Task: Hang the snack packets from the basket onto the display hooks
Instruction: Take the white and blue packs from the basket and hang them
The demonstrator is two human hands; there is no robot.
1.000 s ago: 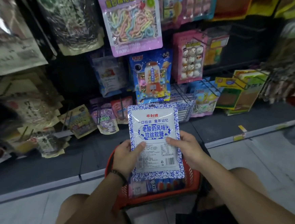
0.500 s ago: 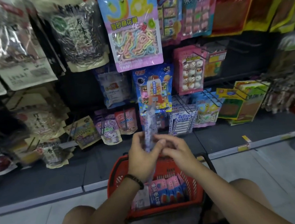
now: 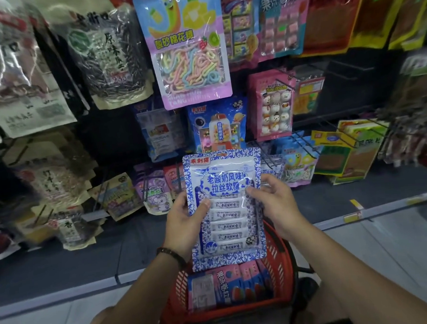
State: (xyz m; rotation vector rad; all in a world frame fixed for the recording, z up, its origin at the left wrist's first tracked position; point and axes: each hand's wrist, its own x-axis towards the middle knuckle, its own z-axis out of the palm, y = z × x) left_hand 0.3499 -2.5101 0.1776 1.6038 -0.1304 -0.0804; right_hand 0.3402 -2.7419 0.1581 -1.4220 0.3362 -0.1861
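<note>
Turned face-on now, blue-white packet point(image 3: 223, 179) gripped by left hand point(image 3: 184, 224), right hand point(image 3: 278, 204); basket point(image 3: 281, 269) holds pink packets point(image 3: 242, 284).

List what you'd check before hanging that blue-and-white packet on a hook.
1. Grip: left hand and right hand both pinch the blue-and-white packet: ok.
2. Packet upright, printed front toward the person: ok.
3. Hang hole at its top edge: cannot tell, blurred.
4. Free matching hook on the display: cannot tell.
5. Packet clear of the red basket: ok, held above it.
</note>
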